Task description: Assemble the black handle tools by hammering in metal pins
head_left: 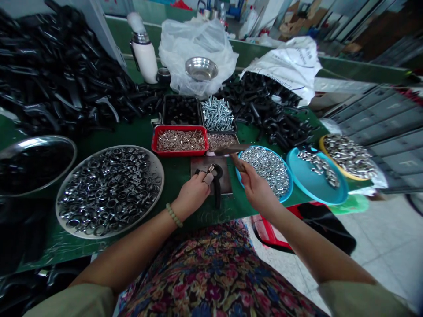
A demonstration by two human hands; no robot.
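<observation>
Black plastic lever (217, 193) on steel plate (223, 176), grasped by left hand (193, 192) | right hand (254, 187) clenched on knife (231, 149) | blue tray (290, 182) adjacent

Under the left hand (193, 193): black lever piece (217, 193) mostly covered, can't see how it sits
In the right hand (257, 189): blurry tool (233, 149), no clue what exactly
Red tray (153, 143): bits (180, 141) too tiny to tell
Black pile (49, 75): cut off by the left edge

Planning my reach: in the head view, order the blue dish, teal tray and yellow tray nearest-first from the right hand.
Right hand:
1. Blue dish, under it
2. Teal tray, to its right
3. Yellow tray, farthest right
</observation>
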